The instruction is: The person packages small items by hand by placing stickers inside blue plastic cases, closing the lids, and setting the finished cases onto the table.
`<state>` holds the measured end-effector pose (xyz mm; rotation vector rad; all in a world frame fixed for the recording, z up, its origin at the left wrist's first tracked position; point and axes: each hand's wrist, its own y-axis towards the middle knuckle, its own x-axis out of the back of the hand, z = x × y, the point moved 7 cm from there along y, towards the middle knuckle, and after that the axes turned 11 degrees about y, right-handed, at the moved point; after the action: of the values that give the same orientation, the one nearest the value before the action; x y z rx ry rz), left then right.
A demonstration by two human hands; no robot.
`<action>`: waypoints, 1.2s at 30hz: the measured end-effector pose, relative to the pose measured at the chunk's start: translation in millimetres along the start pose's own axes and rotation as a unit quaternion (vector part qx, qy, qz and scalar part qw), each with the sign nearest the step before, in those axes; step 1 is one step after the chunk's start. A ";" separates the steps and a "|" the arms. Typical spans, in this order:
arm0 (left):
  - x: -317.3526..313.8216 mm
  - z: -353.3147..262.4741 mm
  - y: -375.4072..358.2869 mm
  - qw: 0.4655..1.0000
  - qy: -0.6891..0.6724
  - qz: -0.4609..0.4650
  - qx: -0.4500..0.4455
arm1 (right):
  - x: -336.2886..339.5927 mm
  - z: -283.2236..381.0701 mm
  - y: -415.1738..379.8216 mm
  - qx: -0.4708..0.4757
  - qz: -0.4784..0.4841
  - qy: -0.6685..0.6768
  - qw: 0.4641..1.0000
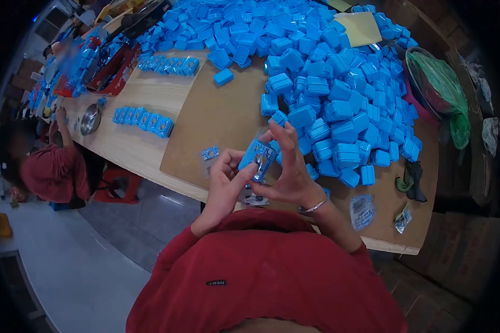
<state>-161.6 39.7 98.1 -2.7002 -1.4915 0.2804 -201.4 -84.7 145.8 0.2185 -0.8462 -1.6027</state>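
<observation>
I hold a small blue plastic box with a printed label on its face, up in front of my chest, just above the near edge of the desk. My left hand grips its lower left side, thumb pressed against the face and the other fingers curled behind. My right hand pinches its right edge between thumb and forefinger, the remaining fingers spread and raised above it; a metal bangle sits on that wrist.

Below my hands a cardboard sheet covers the desk. A huge heap of blue boxes fills its far and right part, reaching close to my right hand. A small label sticker lies on the cardboard just left of my left hand. Near the left edge two neat rows of labelled boxes lie flat. A clear bag of stickers rests near the front right corner. Another person in red sits at the left end.
</observation>
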 end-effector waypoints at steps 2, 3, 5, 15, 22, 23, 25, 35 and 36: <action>-4.8 -7.3 1.6 0.998 -0.052 -0.031 -0.009 | -0.3 -0.4 3.0 0.002 0.006 -0.006 1.000; -5.2 -10.7 2.1 0.996 -0.078 -0.047 -0.012 | -1.2 0.3 3.6 0.002 0.009 -0.008 1.000; -4.8 -8.3 6.0 0.998 -0.055 -0.024 -0.010 | -3.2 2.7 4.6 -0.001 0.017 -0.011 1.000; 5.6 -6.1 -1.8 1.000 -0.018 -0.024 0.005 | -12.1 1.8 6.2 0.004 0.028 -0.009 1.000; 129.1 31.0 0.9 0.971 0.063 -0.228 -0.018 | -60.6 -38.3 -4.5 -0.135 0.174 -0.030 0.975; 173.0 40.2 1.0 0.952 0.053 -0.300 -0.016 | -74.2 -47.8 -14.2 -0.146 0.206 -0.104 0.962; 273.0 57.0 0.5 0.904 0.018 -0.425 -0.035 | -92.1 -67.1 -34.7 -0.169 0.257 -0.260 0.915; 585.6 29.7 92.3 0.825 0.075 -0.556 -0.066 | -106.3 -95.6 -36.3 -0.231 0.293 -0.093 0.923; 600.0 25.9 104.8 0.829 0.094 -0.548 -0.067 | -105.8 -95.4 -35.1 -0.234 0.290 -0.088 0.924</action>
<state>233.3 488.2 -22.5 -1.4232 -2.6729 -0.1557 -148.7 -25.6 22.4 -0.4866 -0.5616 -1.2177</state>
